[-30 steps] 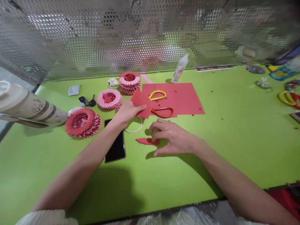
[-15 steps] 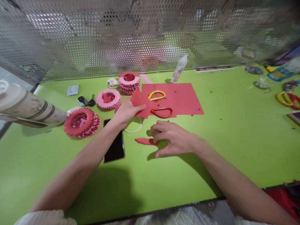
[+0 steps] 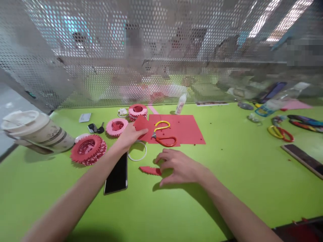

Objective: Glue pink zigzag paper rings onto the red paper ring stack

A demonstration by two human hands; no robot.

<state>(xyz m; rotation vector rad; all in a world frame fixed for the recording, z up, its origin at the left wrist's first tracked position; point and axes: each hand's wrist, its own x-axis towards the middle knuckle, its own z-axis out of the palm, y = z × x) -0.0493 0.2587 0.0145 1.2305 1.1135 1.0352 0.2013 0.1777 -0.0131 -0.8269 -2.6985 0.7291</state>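
Note:
My left hand [image 3: 129,136] pinches a small red paper piece [image 3: 141,123] between thumb and fingers, over the left end of the red paper sheets [image 3: 189,129]. Beside it, scissors [image 3: 154,134] with one yellow and one red handle lie on those sheets, their blades partly hidden. My right hand [image 3: 180,167] is open, fingers curved and thumb apart, low over the table. Under its fingertips lies a narrow red paper strip with zigzag edges [image 3: 148,170], one end hidden by the hand. I cannot tell whether the fingers touch it.
Toothed paper rings [image 3: 88,149] stand stacked at left, near a tumbler [image 3: 37,131], keys [image 3: 96,128] and a phone [image 3: 116,178]. A white hoop [image 3: 137,159] lies beside the phone. A glue bottle [image 3: 181,104] stands behind the sheets. More scissors [image 3: 280,132] and another phone [image 3: 302,159] lie right.
The view has tilted upward, so the table sits lower. My left hand and its red paper have shifted slightly left of the scissors, uncovering their pivot. My right hand keeps its pose by the strip.

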